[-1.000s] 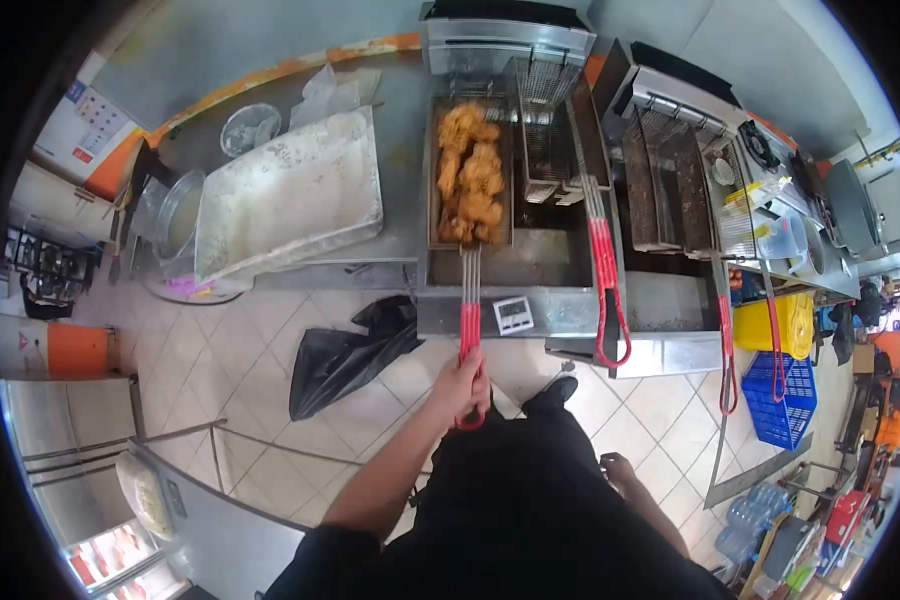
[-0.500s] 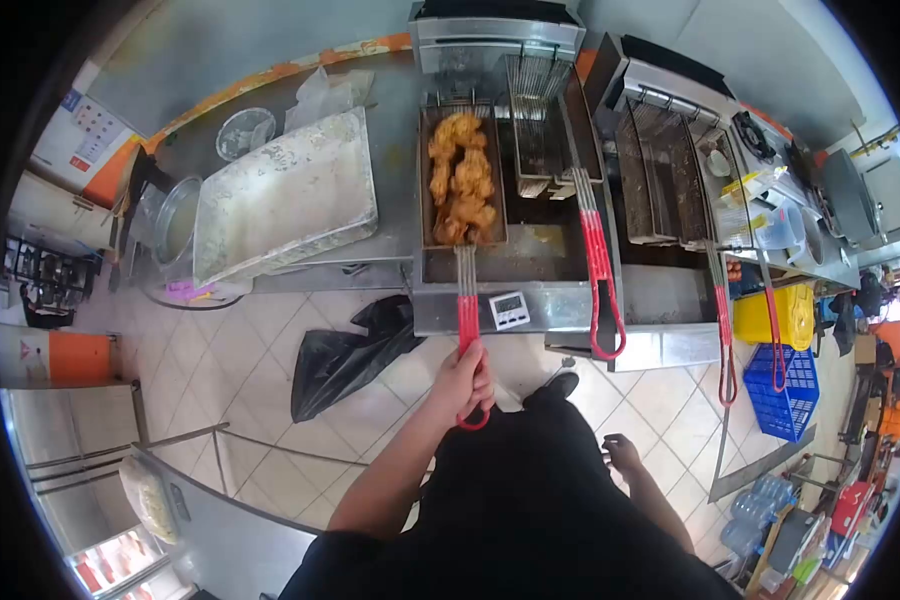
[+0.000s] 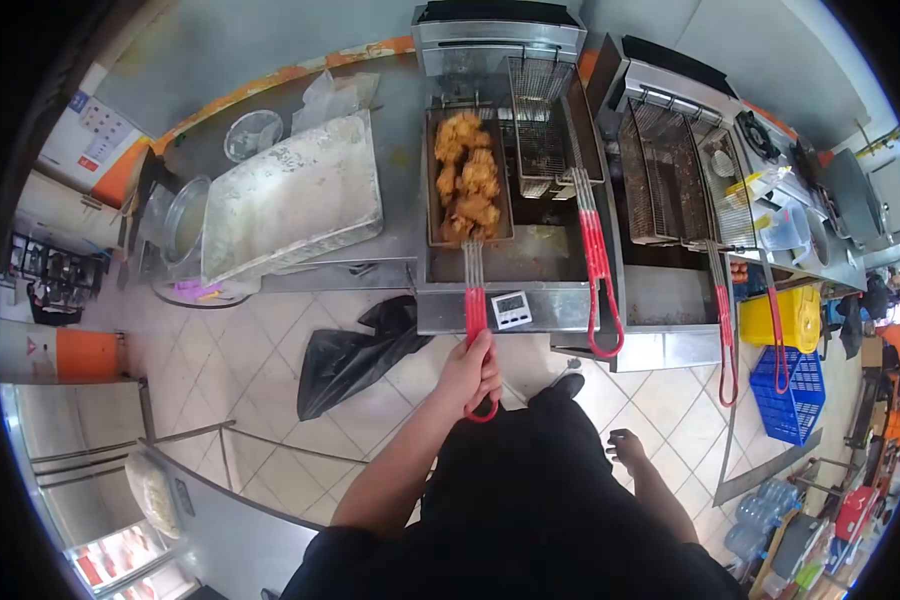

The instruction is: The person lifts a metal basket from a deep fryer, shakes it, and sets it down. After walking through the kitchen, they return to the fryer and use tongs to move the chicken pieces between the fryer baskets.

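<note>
Head view: your left hand (image 3: 473,372) has its fingers wrapped tight around the red rubber-coated loop handle (image 3: 474,318) of a rectangular wire-mesh fry basket (image 3: 432,190). The basket sits over the left well of the stainless steel fryer (image 3: 540,262), and it is filled with knobbly golden-brown fried pieces (image 3: 467,175) piled along its length. Your right hand (image 3: 625,446) hangs low beside your dark trousers, touching nothing; it is too small here to tell how far its fingers are open.

Just right of your basket, an empty wire basket (image 3: 542,115) leans tilted against the fryer's back, and its long red handle (image 3: 600,290) juts out over the front edge. A small white digital timer (image 3: 511,310) is stuck to the fryer's front panel, just beside your handle. To the left, a shallow metal tray caked in white flour (image 3: 290,195) rests on the steel table (image 3: 405,130). A crumpled black plastic bag (image 3: 355,350) lies on the pale tiled floor (image 3: 260,340) near your left forearm.
</note>
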A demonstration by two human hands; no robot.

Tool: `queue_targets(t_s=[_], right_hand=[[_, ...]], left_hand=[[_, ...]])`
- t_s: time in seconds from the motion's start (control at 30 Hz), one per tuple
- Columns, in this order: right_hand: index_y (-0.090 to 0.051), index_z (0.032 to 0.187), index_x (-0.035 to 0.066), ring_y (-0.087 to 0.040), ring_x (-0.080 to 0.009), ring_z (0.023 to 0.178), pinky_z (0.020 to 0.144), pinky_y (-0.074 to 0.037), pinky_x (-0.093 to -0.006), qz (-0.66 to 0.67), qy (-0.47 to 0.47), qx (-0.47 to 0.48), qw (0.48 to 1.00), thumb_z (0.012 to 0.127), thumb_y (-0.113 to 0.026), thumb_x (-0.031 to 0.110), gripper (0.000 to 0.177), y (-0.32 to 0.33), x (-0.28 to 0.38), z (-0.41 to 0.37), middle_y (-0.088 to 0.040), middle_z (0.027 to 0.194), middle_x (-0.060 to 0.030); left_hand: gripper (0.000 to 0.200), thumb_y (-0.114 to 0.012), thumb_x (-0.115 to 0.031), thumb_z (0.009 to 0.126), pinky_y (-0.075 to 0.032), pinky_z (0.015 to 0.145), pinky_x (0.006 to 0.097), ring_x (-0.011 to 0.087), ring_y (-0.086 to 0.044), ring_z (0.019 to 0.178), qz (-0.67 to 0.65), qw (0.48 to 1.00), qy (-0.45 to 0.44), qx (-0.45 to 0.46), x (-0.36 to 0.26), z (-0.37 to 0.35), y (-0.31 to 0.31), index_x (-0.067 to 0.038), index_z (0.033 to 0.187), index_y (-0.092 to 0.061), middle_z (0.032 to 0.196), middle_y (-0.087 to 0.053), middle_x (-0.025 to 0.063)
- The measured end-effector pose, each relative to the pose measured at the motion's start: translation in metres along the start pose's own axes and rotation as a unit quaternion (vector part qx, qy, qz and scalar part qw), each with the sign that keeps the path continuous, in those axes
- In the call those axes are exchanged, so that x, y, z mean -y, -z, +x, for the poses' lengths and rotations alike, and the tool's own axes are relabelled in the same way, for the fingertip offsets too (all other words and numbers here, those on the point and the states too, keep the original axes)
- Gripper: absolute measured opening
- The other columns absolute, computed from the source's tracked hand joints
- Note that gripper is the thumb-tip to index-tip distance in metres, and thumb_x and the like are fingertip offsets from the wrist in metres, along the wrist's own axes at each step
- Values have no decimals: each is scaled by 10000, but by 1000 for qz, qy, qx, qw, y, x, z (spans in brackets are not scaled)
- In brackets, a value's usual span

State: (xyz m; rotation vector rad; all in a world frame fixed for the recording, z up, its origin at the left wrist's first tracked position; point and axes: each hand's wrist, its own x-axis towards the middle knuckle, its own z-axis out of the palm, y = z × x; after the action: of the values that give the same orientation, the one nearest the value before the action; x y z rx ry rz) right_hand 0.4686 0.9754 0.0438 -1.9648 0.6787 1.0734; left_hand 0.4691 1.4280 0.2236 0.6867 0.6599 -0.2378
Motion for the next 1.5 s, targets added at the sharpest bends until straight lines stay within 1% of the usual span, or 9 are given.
queue_targets(t_s=[0.2,0.27,0.33,0.5,0.8,0.93,1.07,1.4,1.5], right_hand=[[-613,1154,30,-650,-171,714,566,-509,-305,-105,46,11,993,935,-582,139,247,-2,6,-3,-658,913,-89],[-624,1194,8,-682,-217,831,744,-546,-348,-14,8,35,999,906,-610,217,355,-4,-2,-3,-689,1051,-156],[-635,1162,14,-690,-215,842,725,-540,-330,-206,42,9,978,900,-630,237,345,1,-24,20,-682,1039,-157],[-587,1208,65,-672,-201,856,660,-518,-337,-44,32,6,999,945,-561,189,292,23,-11,-5,-665,989,-84],[-640,1142,21,-704,-219,796,665,-543,-338,-49,20,-14,999,904,-572,212,313,24,-5,-14,-691,1003,-130],[-647,1129,20,-706,-221,807,657,-543,-345,-221,110,8,969,908,-565,224,312,26,-30,13,-687,1029,-141],[-663,1116,27,-703,-210,775,700,-545,-337,-91,39,-7,995,894,-575,215,305,20,-2,-13,-698,993,-150],[-686,979,3,-704,-215,823,705,-539,-351,-217,75,-17,973,875,-571,214,262,31,-2,-4,-696,943,-176],[-681,958,1,-697,-214,833,686,-537,-342,-117,102,0,988,856,-568,186,240,30,-8,1,-691,965,-165]], left_hand=[[336,-461,-425,1034,-412,448,324,92,-370,432,-35,998,-2,48,-12,1,7,-125,884,-468,579,-365,-37],[318,-451,-392,1043,-419,450,323,100,-386,434,13,1000,-15,-8,-6,3,4,-122,875,-459,590,-378,-32],[309,-450,-383,1044,-415,434,324,101,-396,439,33,999,-32,2,-24,12,8,-124,876,-458,588,-375,-33],[319,-460,-401,1038,-417,433,325,97,-377,430,-11,1000,1,16,-1,-4,10,-125,876,-463,587,-378,-32],[333,-445,-424,1040,-409,442,313,95,-377,428,36,999,6,6,17,-7,-1,-127,895,-477,582,-384,-36],[339,-436,-423,1043,-402,439,326,105,-353,417,-36,998,-11,47,-10,-15,-4,-121,893,-459,577,-366,-28],[348,-438,-430,1040,-395,426,329,109,-345,419,0,1000,3,4,24,3,-3,-123,876,-452,571,-353,-25],[373,-443,-447,1036,-396,403,328,108,-358,399,-34,998,-4,56,-16,-30,-7,-118,862,-473,558,-372,-27],[356,-437,-434,1040,-410,418,324,106,-373,408,-19,999,6,39,20,-12,-1,-121,876,-474,564,-379,-26]])
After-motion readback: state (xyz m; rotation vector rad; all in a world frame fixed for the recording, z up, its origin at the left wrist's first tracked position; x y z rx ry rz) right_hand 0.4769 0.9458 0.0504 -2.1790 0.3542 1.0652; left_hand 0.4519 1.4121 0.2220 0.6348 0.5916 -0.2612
